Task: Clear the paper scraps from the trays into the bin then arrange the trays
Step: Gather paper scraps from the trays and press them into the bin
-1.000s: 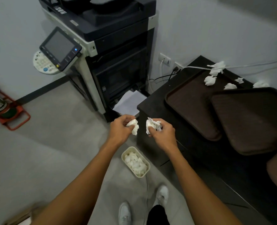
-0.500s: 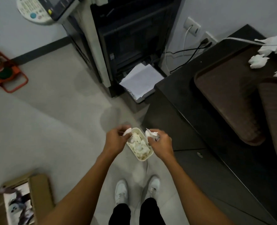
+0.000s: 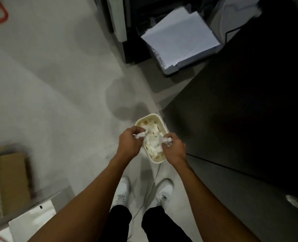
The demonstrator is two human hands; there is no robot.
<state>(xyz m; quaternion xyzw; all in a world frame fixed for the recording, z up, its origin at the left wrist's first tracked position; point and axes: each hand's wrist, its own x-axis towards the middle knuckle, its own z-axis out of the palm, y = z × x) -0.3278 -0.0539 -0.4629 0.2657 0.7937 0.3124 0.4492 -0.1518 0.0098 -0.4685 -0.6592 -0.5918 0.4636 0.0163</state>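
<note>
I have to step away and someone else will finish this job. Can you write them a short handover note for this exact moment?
Left hand: closed on a crumpled paper scrap, held over the bin.
Right hand: closed on another scrap, also over the bin.
Bin: on the floor beside the dark cabinet, already nearly full of scraps.
Done: earlier loads are in the bin.
Left: let go of both scraps, then check the trays, which are out of view now, for more scraps and arrange them.
</note>
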